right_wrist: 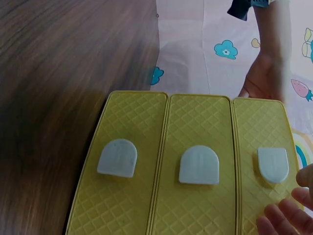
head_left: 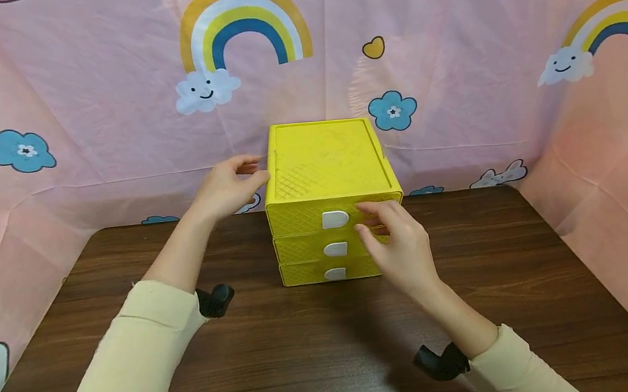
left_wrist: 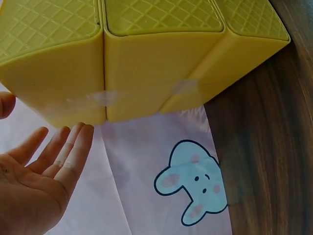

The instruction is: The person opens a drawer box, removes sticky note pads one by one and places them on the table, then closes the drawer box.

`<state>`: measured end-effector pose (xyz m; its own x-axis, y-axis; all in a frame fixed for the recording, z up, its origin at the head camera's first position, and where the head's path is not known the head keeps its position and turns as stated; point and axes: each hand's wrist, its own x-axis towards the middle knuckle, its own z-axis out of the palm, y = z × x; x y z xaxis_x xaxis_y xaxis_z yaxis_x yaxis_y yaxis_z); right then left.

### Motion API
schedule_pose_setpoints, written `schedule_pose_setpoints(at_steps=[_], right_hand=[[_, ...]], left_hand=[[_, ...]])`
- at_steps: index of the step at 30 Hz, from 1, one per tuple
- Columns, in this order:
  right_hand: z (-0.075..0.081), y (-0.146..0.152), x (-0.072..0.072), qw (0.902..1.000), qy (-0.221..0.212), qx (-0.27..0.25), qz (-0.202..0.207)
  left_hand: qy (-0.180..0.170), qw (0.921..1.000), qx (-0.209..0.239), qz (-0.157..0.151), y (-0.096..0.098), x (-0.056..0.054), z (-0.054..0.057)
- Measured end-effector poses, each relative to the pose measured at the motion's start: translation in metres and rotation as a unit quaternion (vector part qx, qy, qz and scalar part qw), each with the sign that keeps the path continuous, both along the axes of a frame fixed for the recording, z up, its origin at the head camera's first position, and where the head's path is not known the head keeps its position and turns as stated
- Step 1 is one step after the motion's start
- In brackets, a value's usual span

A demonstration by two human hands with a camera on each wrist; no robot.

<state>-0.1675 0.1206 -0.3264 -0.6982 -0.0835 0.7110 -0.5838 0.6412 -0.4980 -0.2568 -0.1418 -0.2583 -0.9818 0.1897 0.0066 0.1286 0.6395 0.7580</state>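
Note:
A yellow three-drawer storage box (head_left: 332, 153) stands on the table, its drawers closed and stacked, with a waffle-pattern front. Each drawer carries a white pull tab, the top one (head_left: 335, 219) being rounded on its right side. My left hand (head_left: 227, 187) is at the box's upper left side, thumb tip right at the top edge; in the left wrist view its fingers (left_wrist: 73, 156) are extended beside the side wall. In front of the top drawer, just right of its tab, is my right hand (head_left: 400, 244), fingers loosely bent with nothing between thumb and fingertips.
Dark wood-grain table (head_left: 289, 360) surrounds the box on its front and sides. Behind it hangs a pink cloth (head_left: 134, 114) printed with rainbows, clouds and flowers. Clear tape (left_wrist: 105, 98) crosses the side of the box. A black wrist mount (head_left: 442, 362) sits at each sleeve cuff.

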Motion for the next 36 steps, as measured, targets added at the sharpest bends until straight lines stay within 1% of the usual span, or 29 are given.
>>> schedule_pose_setpoints(at_steps=[3,10,14,18,22,27,31,36], right_hand=[[-0.001,-0.004,0.000,1.0000,-0.002,-0.001,0.000],[-0.004,-0.011,0.000,0.9999,0.002,-0.014,0.002],[-0.006,-0.015,-0.001,0.9998,0.005,-0.021,0.000],[-0.008,-0.018,-0.002,0.9995,0.009,-0.029,-0.001],[-0.009,-0.020,-0.004,0.9991,0.014,-0.041,0.000],[-0.011,-0.023,-0.006,0.9990,0.018,-0.041,-0.003],[-0.011,-0.026,-0.008,0.9989,0.021,-0.041,-0.008],[-0.012,-0.030,-0.011,0.9981,0.042,-0.039,-0.024]], left_hand=[[-0.001,1.0000,-0.001,-0.005,0.002,0.000,0.002],[-0.006,0.9994,0.032,-0.008,0.007,-0.002,0.002],[-0.002,0.9994,0.034,-0.013,0.009,-0.002,0.002],[-0.005,0.9991,0.040,-0.016,0.012,-0.001,0.001],[-0.013,0.9981,0.059,-0.013,0.013,0.000,0.001],[-0.023,0.9963,0.083,-0.011,0.014,0.001,0.000],[-0.026,0.9954,0.091,-0.012,0.014,0.001,-0.001],[-0.029,0.9952,0.093,-0.012,0.014,0.000,-0.001]])
